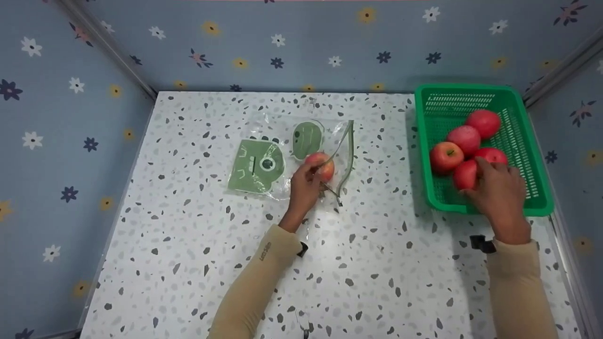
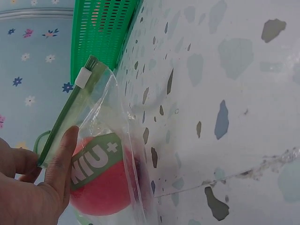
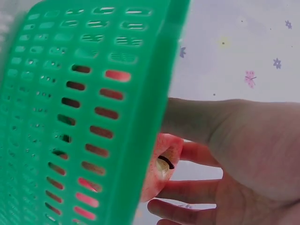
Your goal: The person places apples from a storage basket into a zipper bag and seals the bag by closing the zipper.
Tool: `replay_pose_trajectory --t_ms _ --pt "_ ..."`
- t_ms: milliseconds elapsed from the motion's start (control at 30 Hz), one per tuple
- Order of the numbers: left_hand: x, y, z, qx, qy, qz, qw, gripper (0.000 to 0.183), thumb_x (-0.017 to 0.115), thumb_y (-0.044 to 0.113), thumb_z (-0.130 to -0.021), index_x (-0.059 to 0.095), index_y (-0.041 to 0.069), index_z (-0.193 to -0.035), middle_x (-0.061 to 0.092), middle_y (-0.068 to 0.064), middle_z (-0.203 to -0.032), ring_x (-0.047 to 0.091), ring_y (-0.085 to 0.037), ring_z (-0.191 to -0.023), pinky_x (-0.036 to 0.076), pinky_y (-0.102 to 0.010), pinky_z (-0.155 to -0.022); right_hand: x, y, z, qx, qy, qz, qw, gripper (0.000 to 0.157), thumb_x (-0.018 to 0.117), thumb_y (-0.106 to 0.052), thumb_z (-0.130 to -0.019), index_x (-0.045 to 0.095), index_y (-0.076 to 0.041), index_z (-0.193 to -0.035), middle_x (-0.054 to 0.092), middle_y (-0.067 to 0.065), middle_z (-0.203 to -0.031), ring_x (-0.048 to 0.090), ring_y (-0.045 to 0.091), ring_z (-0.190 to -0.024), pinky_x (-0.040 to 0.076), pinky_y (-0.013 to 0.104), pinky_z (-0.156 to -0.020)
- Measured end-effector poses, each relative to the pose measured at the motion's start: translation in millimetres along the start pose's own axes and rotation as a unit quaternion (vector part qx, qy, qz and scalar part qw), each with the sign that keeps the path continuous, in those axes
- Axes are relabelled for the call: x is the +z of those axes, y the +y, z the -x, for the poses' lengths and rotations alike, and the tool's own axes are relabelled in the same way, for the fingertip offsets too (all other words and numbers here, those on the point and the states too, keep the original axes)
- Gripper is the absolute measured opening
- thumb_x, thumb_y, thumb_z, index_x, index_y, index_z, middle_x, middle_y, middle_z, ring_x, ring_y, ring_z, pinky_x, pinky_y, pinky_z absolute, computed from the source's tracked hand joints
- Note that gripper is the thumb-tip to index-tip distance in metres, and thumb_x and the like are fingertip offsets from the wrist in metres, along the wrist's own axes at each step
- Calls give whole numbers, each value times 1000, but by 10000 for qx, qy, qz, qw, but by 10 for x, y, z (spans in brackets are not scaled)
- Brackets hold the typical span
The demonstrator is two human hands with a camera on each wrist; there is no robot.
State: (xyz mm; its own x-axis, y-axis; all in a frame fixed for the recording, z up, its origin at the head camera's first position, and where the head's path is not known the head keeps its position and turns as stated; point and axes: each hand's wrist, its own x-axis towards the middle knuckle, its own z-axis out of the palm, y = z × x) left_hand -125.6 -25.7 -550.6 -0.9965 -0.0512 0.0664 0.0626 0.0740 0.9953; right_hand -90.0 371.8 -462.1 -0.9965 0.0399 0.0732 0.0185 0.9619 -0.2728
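Note:
A clear slider bag (image 1: 256, 176) with green dinosaur prints lies flat on the table, its open mouth facing right. One red apple (image 1: 326, 170) is inside it near the mouth. My left hand (image 1: 305, 186) pinches the green zip edge of the bag; the white slider (image 2: 83, 78) shows at the far end of that edge in the left wrist view. Over at the right, my right hand (image 1: 501, 190) reaches into a green basket (image 1: 423, 155) and grips a red apple (image 1: 463, 175). In the right wrist view the basket wall hides part of that apple and the thumb.
Several other apples (image 1: 464, 139) sit in the basket beside the gripped one. The basket stands at the table's back right corner, close to the flowered side wall (image 1: 579, 141). Speckled tabletop (image 1: 377, 263) lies between the bag and the basket.

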Motion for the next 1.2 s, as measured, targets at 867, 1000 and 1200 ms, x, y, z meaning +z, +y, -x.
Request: replay_pose_trajectory --t_ms 867,1000,1200 --pt "0 9 0 -138 -21 30 9999 22 65 6 -104 70 -5 -123 70 -22 -100 67 -22 -76 60 -26 -60 -72 -334 1 -291 234 -151 9992 83 91 -3 -80 49 2 -152 51 36 -139 39 56 -134 35 79 -101" --pt "-2 15 2 -119 -38 -38 9999 22 64 5 -105 70 -5 -123 70 -22 -104 67 -21 -78 61 -26 -61 -69 -387 -1 -420 451 -165 9980 81 92 -2 -78 52 2 -149 53 35 -138 41 55 -133 37 78 -100" --pt "-3 23 7 4 -8 -198 9998 20 63 2 -104 71 -6 -120 68 -22 -104 61 -11 -78 55 -18 -62 -57 -483 -2 -675 802 -181 9943 80 95 -1 -74 57 2 -144 57 34 -133 46 54 -126 38 75 -100"
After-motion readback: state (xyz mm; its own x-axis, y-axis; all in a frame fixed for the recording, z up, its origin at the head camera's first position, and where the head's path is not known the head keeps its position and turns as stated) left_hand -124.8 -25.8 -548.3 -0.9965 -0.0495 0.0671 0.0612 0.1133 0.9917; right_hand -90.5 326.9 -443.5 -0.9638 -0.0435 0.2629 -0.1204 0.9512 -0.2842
